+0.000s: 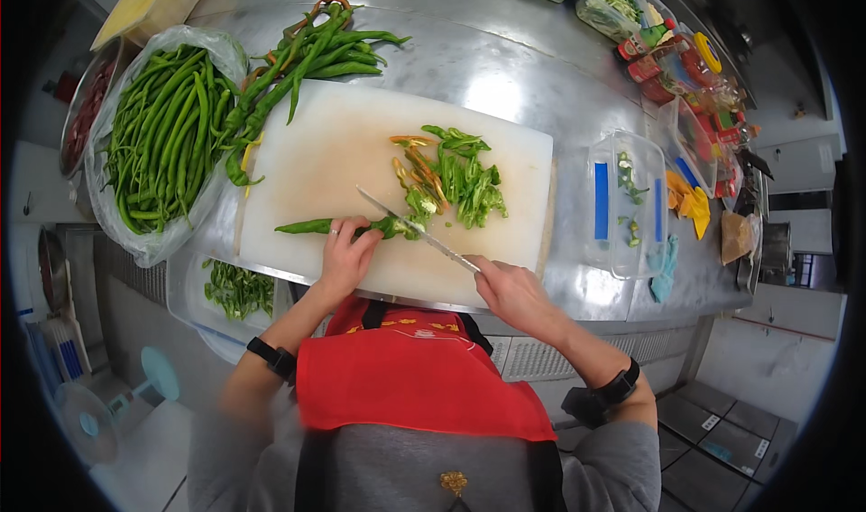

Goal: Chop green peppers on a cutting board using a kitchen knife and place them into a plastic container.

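Note:
A long green pepper [302,227] lies on a white cutting board [311,153], with my left hand [352,251] gripping it near its cut right end. My right hand [511,292] is closed around a knife [433,240], whose handle is mostly hidden; the blade slants up and left across the pepper's cut end. Sliced green pepper [467,180] and orange-brown pepper strips [423,167] form a pile beyond the blade. Several whole peppers [331,45] overlap the board's far left corner.
Left of the board stands a plastic bag of green peppers [166,140]. Below its near left edge is a tub of cut peppers [237,289]. A clear container [636,204] with pepper scraps sits on the right, near an orange cloth [689,197] and bottles [656,52].

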A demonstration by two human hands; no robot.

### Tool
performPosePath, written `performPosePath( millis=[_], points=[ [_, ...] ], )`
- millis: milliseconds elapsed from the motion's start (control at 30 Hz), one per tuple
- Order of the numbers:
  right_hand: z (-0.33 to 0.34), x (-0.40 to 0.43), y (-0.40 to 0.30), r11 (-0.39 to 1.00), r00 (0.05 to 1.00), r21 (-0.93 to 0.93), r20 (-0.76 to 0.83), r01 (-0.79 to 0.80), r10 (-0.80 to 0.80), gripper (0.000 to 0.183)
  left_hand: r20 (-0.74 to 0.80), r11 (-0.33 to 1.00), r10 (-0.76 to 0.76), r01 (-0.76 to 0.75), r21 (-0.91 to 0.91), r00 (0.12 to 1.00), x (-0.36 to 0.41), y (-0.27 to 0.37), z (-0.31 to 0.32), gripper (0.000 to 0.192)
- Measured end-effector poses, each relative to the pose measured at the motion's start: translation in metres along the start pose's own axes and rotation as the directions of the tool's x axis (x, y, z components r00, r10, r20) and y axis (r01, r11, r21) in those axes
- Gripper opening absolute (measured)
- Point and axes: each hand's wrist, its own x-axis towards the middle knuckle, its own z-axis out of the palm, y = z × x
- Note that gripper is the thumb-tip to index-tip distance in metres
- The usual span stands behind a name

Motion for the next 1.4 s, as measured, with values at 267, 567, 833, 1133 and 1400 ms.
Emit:
performPosePath(
  millis=[267,567,833,1133,1400],
  points=[
    [0.027,0.028,0.013,0.996,0.995,-0.032,-0.043,0.086,-0.087,0.028,-0.027,0.994,-0.08,0.078,-0.077,0.996,-0.003,0.003,0.0,0.019],
    [0.041,0.029,0.008,0.997,0.999,0.07,0.025,0.044,-0.046,0.024,-0.038,0.997,-0.016,0.019,0.081,0.999,-0.007,0.008,-0.004,0.019],
    [0.049,0.028,0.013,0.993,0.998,0.094,-0.018,0.064,-0.062,0.023,-0.091,0.984,-0.05,0.064,0.165,0.995,-0.015,0.005,-0.019,0.018],
    [0.022,0.019,0.004,0.997,0.992,0.063,-0.121,0.049,-0.041,0.03,-0.092,0.996,-0.057,0.063,0.061,0.994,0.0,0.002,0.001,0.017],
    [0.017,0.018,-0.019,0.992,0.998,-0.113,0.042,0.05,-0.046,0.029,-0.117,0.999,-0.002,-0.004,-0.054,0.993,-0.006,-0.012,-0.001,0.018]
  ],
)
